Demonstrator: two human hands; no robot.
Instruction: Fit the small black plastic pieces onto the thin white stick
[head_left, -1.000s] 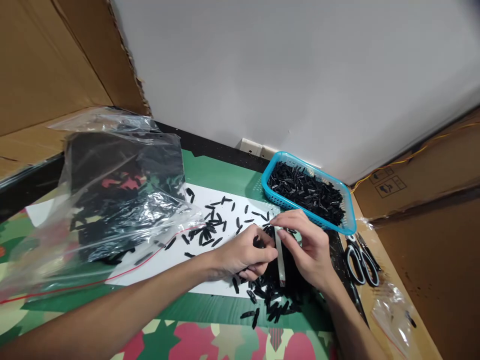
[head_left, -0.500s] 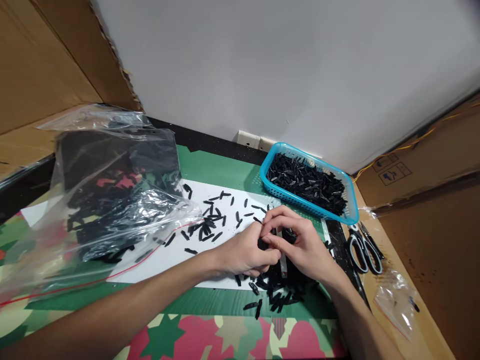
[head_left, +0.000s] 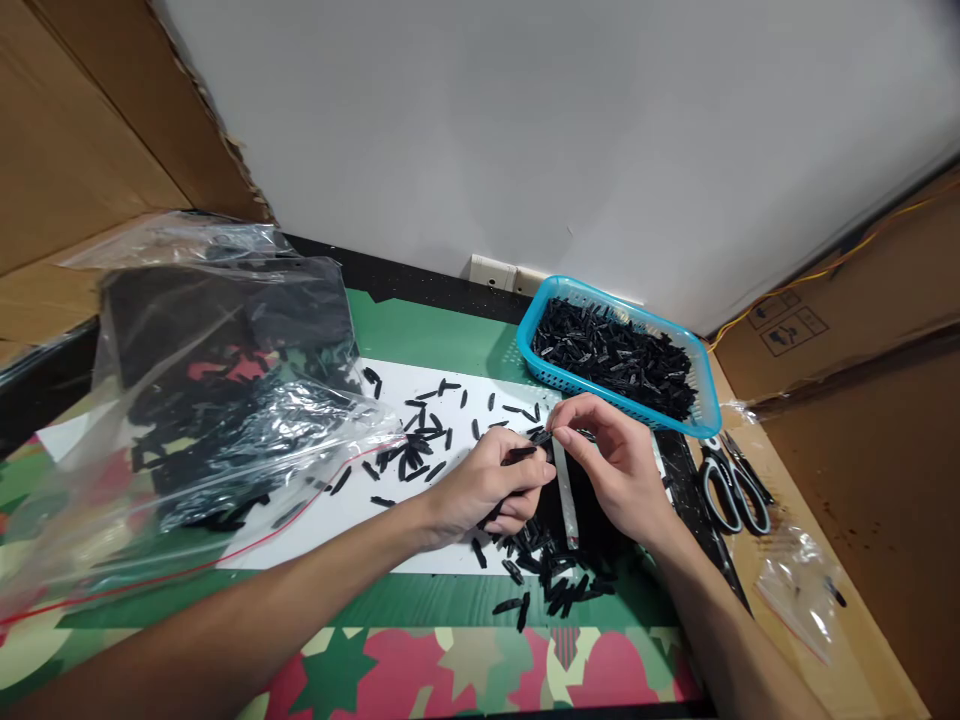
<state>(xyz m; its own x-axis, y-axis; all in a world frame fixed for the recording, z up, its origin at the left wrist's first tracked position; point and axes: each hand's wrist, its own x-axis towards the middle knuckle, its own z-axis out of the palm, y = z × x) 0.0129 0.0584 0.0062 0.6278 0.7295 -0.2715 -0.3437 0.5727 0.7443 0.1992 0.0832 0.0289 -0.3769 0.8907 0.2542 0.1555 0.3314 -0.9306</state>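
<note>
My left hand [head_left: 502, 482] is curled shut around several small, narrow black pieces [head_left: 521, 454], whose ends poke out between the thumb and fingers. Close beside it, my right hand [head_left: 611, 462] pinches with thumb and forefinger at the end of a black piece [head_left: 541, 437]. Under both hands a dark heap of the same pieces [head_left: 559, 585] spills over the front edge of a white sheet [head_left: 322, 545]. A pale narrow strip [head_left: 568, 505] lies on the heap, below the right fingertips. What kind of part the pieces are, I cannot make out.
A blue basket [head_left: 709, 400] full of black pieces stands behind the hands. Clear zip bags [head_left: 247, 420] with black contents lie at left. Scissors [head_left: 731, 490] and a small clear bag [head_left: 799, 590] lie on cardboard at right. A wall socket [head_left: 493, 271] sits low behind.
My hands have drawn slightly apart, the right fingers moving up and right. The pieces in the left hand and the pale strip show more now. The view has shifted a little.
</note>
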